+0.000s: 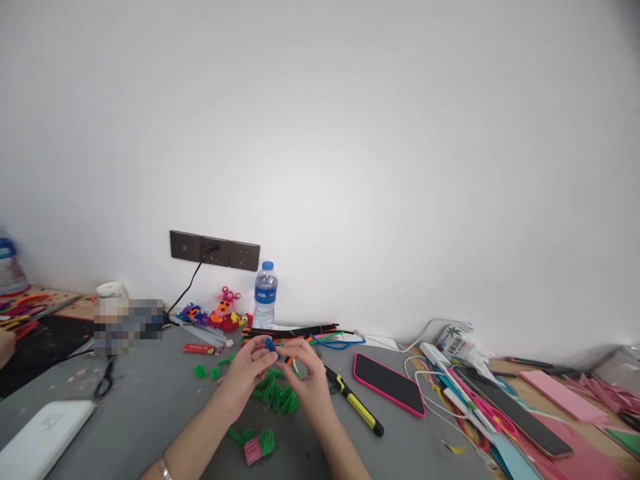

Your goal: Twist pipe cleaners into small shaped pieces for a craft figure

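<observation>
A small blue piece (271, 345) is pinched between the thumb and fingers of my left hand (254, 363). Close beside it, my right hand (306, 368) has its thumb and fingertips pressed together near the same piece; what they grip is too small to make out. Under and behind both hands lie green fuzzy coils (280, 395) on the grey mat (190, 427). Nearer to me sits a pink and green fuzzy piece (259, 447). Small green bits (201, 371) lie to the left of my hands.
A yellow and black tool (357, 403) and a pink-edged phone (389, 385) lie to the right. A water bottle (266, 297) stands by the wall beside fuzzy figures (225, 308). A white power bank (45, 437) is at the left, with another person's hand (6, 347) beyond.
</observation>
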Motion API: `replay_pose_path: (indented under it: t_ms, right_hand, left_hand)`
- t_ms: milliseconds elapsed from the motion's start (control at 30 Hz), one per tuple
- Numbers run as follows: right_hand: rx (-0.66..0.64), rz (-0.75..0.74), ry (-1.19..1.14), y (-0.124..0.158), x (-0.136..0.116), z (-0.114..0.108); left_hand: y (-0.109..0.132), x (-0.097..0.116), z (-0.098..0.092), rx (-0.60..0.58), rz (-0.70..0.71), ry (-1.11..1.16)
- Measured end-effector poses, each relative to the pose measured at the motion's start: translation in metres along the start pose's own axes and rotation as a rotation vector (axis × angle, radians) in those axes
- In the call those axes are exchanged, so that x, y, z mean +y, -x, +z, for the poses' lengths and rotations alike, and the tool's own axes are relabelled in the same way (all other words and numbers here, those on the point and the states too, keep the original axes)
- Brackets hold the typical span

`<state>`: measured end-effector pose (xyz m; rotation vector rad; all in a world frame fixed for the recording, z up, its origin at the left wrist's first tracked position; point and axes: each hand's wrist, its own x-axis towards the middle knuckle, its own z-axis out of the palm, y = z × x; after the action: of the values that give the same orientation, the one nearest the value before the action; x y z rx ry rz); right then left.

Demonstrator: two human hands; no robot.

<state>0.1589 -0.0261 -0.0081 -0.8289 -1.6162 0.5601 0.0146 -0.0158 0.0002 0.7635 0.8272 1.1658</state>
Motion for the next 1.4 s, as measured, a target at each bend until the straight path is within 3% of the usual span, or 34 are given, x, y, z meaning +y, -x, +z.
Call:
replay_pose_path:
  t_ms: [233,500,1100,1400]
  right_hand:
    - [0.029,-0.019,0.078,0.000,0.001,0.000]
    - [-0.054,0.057,-0.128,-0.004,0.001,-0.006]
    - [-0.095,0.120,-0.083,-0.004,-0.001,-0.009]
    - [-0.125,0.035,0.054,-0.005,0.002,-0.012]
  left_hand:
    - [-0.001,-0.003,-0.001,-0.056,-0.052,0.014]
    - [-0.004,0.000,-0.015,-0.214,-0.113,-0.093]
    - [-0.004,0.004,-0.019,-0.223,-0.082,-0.189]
    - [0.001,0.006,-0.009,-0.168,-0.032,-0.225]
